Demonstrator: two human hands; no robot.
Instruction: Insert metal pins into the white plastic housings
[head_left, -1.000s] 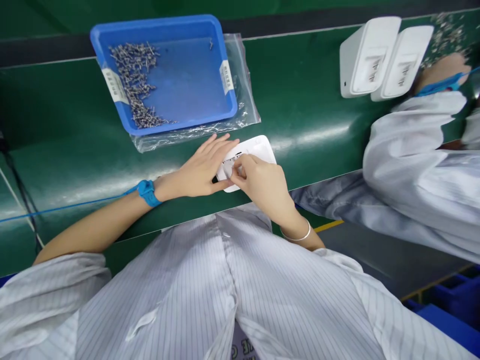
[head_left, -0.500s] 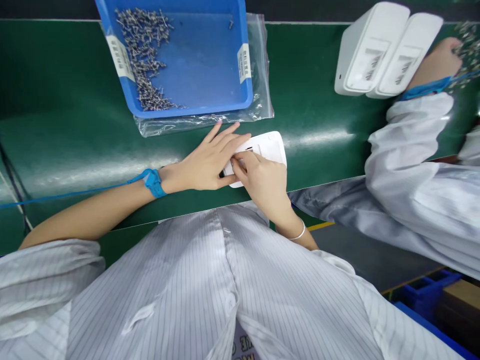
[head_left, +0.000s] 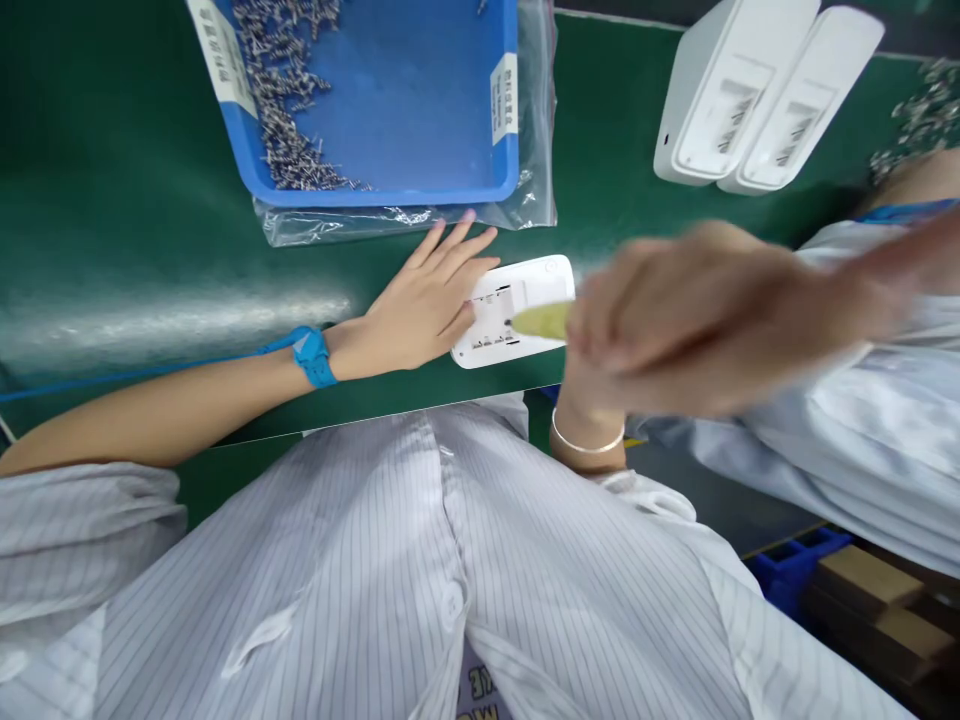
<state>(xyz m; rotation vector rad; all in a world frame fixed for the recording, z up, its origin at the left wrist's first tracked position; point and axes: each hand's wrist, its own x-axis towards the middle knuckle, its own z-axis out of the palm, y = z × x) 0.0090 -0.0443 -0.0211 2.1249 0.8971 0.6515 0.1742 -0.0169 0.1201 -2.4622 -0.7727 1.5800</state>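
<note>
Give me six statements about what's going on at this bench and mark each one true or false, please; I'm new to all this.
1. The left hand is at the edge of the white unit. True.
2. Nobody else's hand is near the unit. False: another person's blurred hand is to its right, with a yellow item at its tip.
3. Most screws lie along the left side of the blue tray. True.
4. Nothing lies under the tray. False: a clear bag sticks out from beneath it.
5. The blue wristband is on the left wrist. True.
6. Only one white case stands at upper right. False: two cases stand side by side.
</note>
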